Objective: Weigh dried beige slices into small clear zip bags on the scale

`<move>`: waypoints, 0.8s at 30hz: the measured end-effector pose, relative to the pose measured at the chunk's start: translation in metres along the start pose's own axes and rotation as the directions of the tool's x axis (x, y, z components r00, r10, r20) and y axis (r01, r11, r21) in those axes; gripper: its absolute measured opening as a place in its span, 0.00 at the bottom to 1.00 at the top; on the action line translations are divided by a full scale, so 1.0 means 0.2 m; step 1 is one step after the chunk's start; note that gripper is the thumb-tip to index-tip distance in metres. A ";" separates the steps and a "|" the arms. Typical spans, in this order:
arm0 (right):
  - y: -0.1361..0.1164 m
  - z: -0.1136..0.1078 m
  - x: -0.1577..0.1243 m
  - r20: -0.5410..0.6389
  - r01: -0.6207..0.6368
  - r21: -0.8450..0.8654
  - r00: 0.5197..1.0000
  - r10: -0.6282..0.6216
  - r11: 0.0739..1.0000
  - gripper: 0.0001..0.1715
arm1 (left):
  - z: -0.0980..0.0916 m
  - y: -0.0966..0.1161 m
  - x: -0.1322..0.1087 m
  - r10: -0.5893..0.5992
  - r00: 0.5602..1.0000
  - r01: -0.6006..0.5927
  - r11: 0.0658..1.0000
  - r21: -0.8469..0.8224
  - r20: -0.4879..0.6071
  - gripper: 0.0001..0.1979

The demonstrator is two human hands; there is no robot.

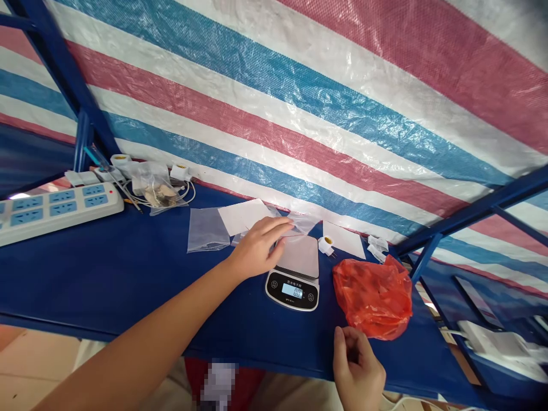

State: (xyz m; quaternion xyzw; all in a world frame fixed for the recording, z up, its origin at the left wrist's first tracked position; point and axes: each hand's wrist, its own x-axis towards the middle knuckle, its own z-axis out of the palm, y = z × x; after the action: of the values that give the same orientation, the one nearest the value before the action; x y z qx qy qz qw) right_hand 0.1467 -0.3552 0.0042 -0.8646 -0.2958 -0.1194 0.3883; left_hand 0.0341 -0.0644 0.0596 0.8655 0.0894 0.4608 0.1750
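Right hand [360,370] curled, left [258,246] half-spread by scale [293,292]

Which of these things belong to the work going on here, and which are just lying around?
Seemingly part of the job:
Digital scale, by the left hand
Clear plastic beyond the scale, also by that hand
Red bag, near the right hand

Apparently just lying about:
Power strip
White plug beside the scale
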 end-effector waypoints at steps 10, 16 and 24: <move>0.13 0.03 0.01 0.024 0.138 -0.054 0.990 -0.137 0.989 0.27 | 0.06 0.04 -0.03 0.145 0.989 -0.143 0.984 0.107 -0.013 0.15; 0.14 0.03 0.01 0.032 0.159 -0.061 0.987 -0.157 0.985 0.24 | 0.06 0.05 -0.02 0.164 0.986 -0.160 0.977 0.138 -0.019 0.07; -0.17 -0.06 0.04 -0.232 0.415 -0.065 0.878 -0.419 0.907 0.30 | 0.03 0.21 0.00 -0.039 0.985 0.124 0.843 -0.524 0.171 0.07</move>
State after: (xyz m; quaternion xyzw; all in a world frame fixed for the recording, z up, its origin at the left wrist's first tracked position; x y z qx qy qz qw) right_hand 0.1340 -0.3437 0.0366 -0.7624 -0.4248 -0.3059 0.3805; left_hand 0.0387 -0.1046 0.0735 0.8113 -0.0188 0.3916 0.4336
